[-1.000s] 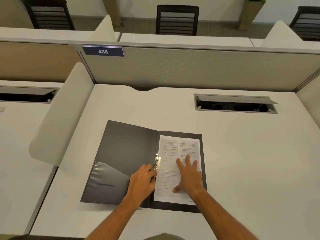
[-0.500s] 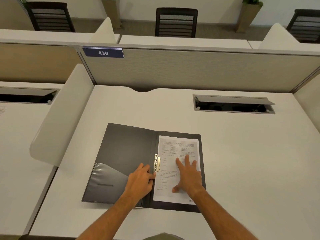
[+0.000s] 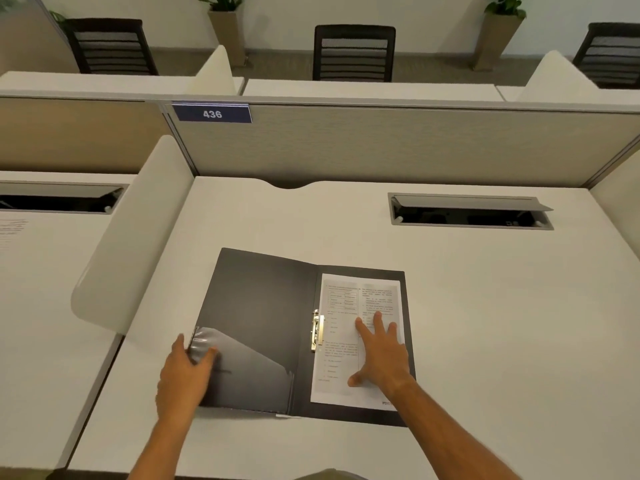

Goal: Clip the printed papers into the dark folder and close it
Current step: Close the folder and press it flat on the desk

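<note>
The dark folder [image 3: 263,306] lies open flat on the white desk. Printed papers [image 3: 341,344] rest on its right half, with the metal clip [image 3: 317,329] lying along their left edge by the spine. A clear plastic pocket [image 3: 249,368] covers the lower part of the left cover. My left hand [image 3: 185,375] grips the outer left edge of that cover, thumb on top of the pocket. My right hand [image 3: 381,355] lies flat on the papers with fingers spread, pressing them down.
A cable box with a raised lid [image 3: 471,211] is set into the desk at the back right. A white curved divider [image 3: 131,237] stands along the left side. A grey partition with a "436" label [image 3: 212,114] closes off the back.
My left hand has left the clip by the spine and slid left to take hold of the outer edge of the left cover. My right hand stays on the papers.
</note>
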A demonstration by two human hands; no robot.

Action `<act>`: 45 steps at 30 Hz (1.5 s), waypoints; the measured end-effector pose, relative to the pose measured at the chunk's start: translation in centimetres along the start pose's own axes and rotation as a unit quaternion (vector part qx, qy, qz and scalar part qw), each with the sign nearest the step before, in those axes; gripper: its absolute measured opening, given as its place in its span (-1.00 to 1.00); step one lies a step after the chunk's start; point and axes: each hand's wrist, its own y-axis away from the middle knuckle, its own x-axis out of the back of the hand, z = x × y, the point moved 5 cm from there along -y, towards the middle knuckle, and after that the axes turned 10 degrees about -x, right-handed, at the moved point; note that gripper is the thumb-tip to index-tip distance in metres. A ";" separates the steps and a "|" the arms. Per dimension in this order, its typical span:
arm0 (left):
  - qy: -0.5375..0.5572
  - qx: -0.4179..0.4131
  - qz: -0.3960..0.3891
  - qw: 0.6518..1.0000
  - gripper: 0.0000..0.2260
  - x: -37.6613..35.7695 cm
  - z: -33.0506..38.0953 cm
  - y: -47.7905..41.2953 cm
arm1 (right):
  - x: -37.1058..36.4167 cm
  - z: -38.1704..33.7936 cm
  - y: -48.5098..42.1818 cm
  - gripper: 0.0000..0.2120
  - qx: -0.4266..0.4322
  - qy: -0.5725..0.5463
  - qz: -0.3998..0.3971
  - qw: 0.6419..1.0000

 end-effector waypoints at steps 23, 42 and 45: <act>0.349 -0.107 -0.138 0.921 -0.36 -5.1 14.6 10.1 | 4.0 7.3 3.1 -0.79 -0.116 -0.618 -0.026 0.777; -0.204 -0.210 -0.186 0.938 0.31 -18.2 15.2 12.1 | 3.4 10.8 3.5 -0.63 -0.128 -0.520 -0.043 0.843; -0.257 -0.210 -0.187 0.925 0.26 -18.8 15.3 12.7 | 3.0 9.2 3.9 -0.24 -0.041 -0.263 0.014 0.964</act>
